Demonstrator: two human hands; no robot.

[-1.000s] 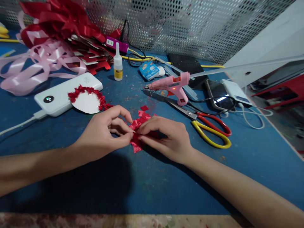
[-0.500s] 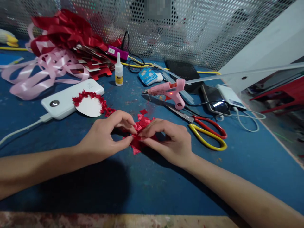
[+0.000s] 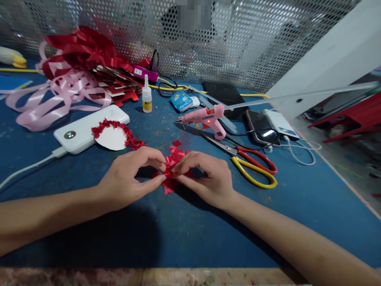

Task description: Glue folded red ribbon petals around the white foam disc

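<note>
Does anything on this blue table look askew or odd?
Yes: the round white disc seems tilted against the white rectangular power bank, and the crumpled red trim skips the disc's near edge, looking lopsided.

Left hand (image 3: 126, 178) and right hand (image 3: 212, 178) meet low over the blue surface (image 3: 184, 238), fingers of both pinching a red scrap (image 3: 168, 172) above loose shiny red pieces (image 3: 174, 157). To the left, a white disc (image 3: 110, 139), partly edged in crumpled red, rests against a white power bank (image 3: 89, 132). Beyond the right hand: a pink glue gun (image 3: 212, 120), indicator lit, and scissors (image 3: 229, 150) with one red and one yellow handle. Nozzle bottle (image 3: 147, 97) stands upright.
</note>
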